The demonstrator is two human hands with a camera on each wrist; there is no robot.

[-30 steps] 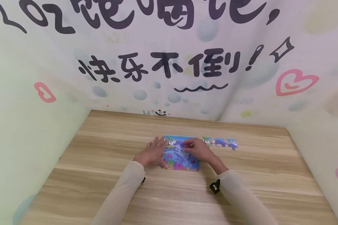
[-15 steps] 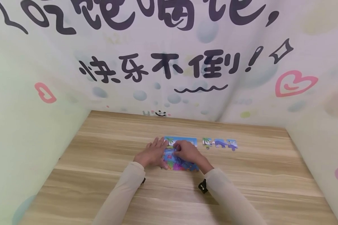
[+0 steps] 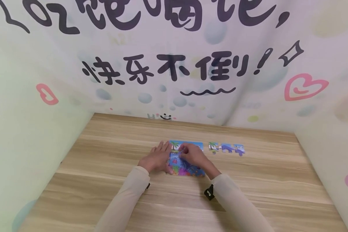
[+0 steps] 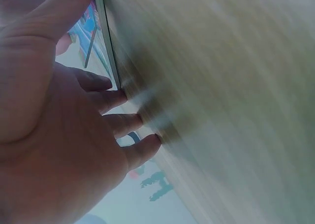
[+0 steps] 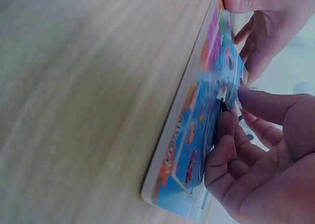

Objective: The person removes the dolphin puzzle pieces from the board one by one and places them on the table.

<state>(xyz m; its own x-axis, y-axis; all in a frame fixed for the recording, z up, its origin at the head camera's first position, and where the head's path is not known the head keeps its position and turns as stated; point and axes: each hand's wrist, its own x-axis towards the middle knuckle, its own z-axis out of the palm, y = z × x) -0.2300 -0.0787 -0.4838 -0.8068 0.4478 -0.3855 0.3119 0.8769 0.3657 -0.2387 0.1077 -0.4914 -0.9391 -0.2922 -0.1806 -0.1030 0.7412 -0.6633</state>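
Note:
A jigsaw puzzle [image 3: 188, 145] with a sea picture of palm tree, dolphin and bright coral lies in a flat board on the table. My left hand [image 3: 156, 158] rests along its left edge, fingers extended, with the fingertips on the tabletop in the left wrist view. Over the middle of the board, my right hand [image 3: 195, 155] pinches a blue puzzle piece [image 5: 230, 97] between thumb and fingers. This piece stands tilted up from the board in the right wrist view. Much of the puzzle's right half is hidden under my right hand.
Right of the board lie a palm tree piece [image 3: 213, 147], a dolphin piece [image 3: 226, 148] and another blue and white piece [image 3: 239, 149]. The wooden table [image 3: 110, 145] meets a printed cloth wall [image 3: 127, 96] at the back.
My right hand has moved left across the board, from the dolphin to the left-middle part. A dark gap now shows along that piece's left side. My left hand has stayed put.

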